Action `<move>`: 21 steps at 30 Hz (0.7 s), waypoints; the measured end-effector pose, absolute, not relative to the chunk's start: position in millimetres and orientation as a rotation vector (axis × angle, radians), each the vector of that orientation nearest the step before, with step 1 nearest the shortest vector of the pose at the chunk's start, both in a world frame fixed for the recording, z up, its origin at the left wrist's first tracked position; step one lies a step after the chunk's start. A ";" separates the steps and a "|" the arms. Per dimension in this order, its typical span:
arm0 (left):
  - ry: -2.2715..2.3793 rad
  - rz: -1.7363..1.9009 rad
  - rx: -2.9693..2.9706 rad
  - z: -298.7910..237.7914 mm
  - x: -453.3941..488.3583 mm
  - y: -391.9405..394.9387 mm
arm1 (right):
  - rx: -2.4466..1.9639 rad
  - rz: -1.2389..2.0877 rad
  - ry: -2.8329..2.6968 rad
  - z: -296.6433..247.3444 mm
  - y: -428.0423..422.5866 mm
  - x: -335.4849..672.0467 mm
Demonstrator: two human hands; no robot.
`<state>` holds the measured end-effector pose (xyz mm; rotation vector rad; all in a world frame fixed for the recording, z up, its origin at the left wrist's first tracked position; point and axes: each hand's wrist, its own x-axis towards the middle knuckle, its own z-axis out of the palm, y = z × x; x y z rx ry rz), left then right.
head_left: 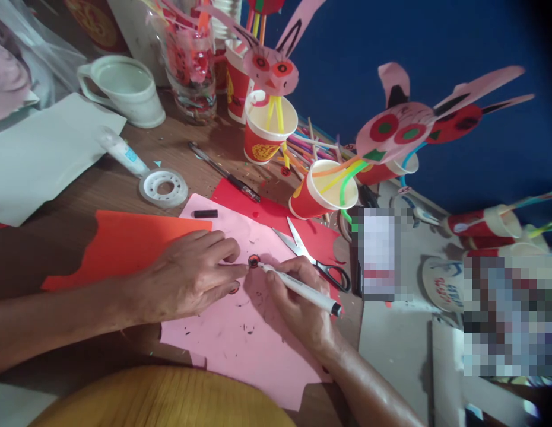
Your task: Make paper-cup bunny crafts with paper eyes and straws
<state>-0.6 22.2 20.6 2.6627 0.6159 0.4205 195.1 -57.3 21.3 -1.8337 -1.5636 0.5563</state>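
Note:
My right hand [298, 296] grips a white marker pen [303, 289], its tip on a small red paper circle [254, 261] with black marks. Stretched from the other side, the fingers of my left hand [209, 267] press down, the index fingertip touching that circle's edge. A second small red circle [234, 287] shows partly beneath another left finger. Both circles lie on a sheet of pink paper [249, 350] with dark specks. The black pen cap [205, 213] rests at its upper edge. Scissors [309, 252] with black handles lie spread beside my right hand.
Orange paper [120, 243] lies under my left wrist, red paper [276, 213] behind the pink sheet. A tape roll [163, 187], black pen [225, 172] and mug [124, 89] stand left. Paper cups [323, 190] with pink animal faces [394, 130] on straws line the back.

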 end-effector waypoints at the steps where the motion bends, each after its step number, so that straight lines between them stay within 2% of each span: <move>1: 0.614 0.422 2.665 20.5 -0.9 22.0 | -1.827 0.559 -1.566 21.2 -57.1 195.2; 21: 0.614 0.400 2.669 19.8 -0.2 22.1 | -1.738 0.424 -1.664 26.7 -53.9 192.6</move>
